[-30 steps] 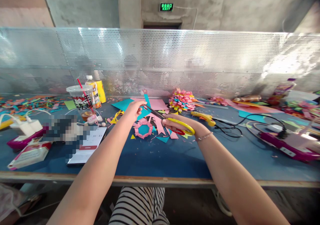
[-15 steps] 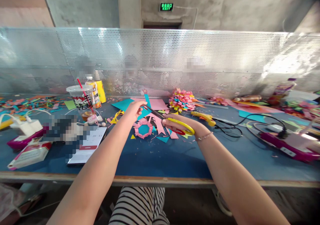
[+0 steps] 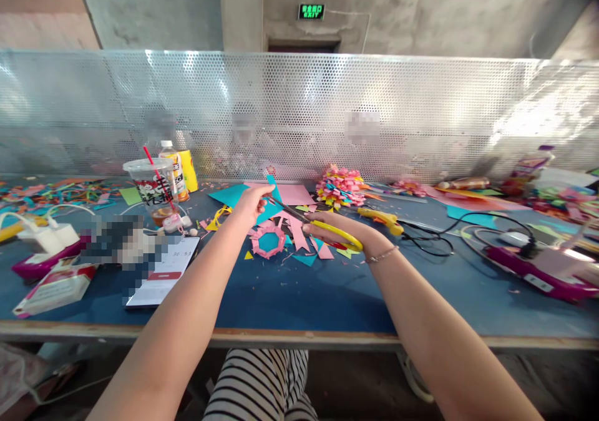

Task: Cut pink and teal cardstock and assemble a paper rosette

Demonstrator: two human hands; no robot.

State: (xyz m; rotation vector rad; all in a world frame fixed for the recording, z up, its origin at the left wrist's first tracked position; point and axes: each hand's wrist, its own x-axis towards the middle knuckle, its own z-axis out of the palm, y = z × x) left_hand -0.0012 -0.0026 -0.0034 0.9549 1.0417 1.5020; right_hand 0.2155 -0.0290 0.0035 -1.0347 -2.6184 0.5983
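My left hand point(image 3: 251, 205) pinches a blue paper strip point(image 3: 271, 181), whose upper end sticks up past the fingers. In my right hand point(image 3: 344, 223) is a pair of scissors point(image 3: 337, 232) with yellow and red handles. Their dark blades point left and reach the paper at my left fingertips; whether they are biting into it I cannot tell. Below the hands lies a pink folded-paper ring point(image 3: 268, 252). Pink paper strips point(image 3: 296, 232) with notched ends rest beside it, under the blades. Larger blue paper point(image 3: 228, 194) lies behind my left hand.
A pink and yellow paper flower ball point(image 3: 340, 187) stands behind my right hand, near a yellow glue gun point(image 3: 381, 219). At left are a plastic cup point(image 3: 152, 190), a bottle point(image 3: 176, 171) and a phone point(image 3: 169, 271). Purple power strips point(image 3: 538, 277) and perforated screen point(image 3: 299, 109) bound the table.
The scissor handles have come closer together, and the blue strip's top end has tipped a little to the left. Both hands stay in nearly the same place.
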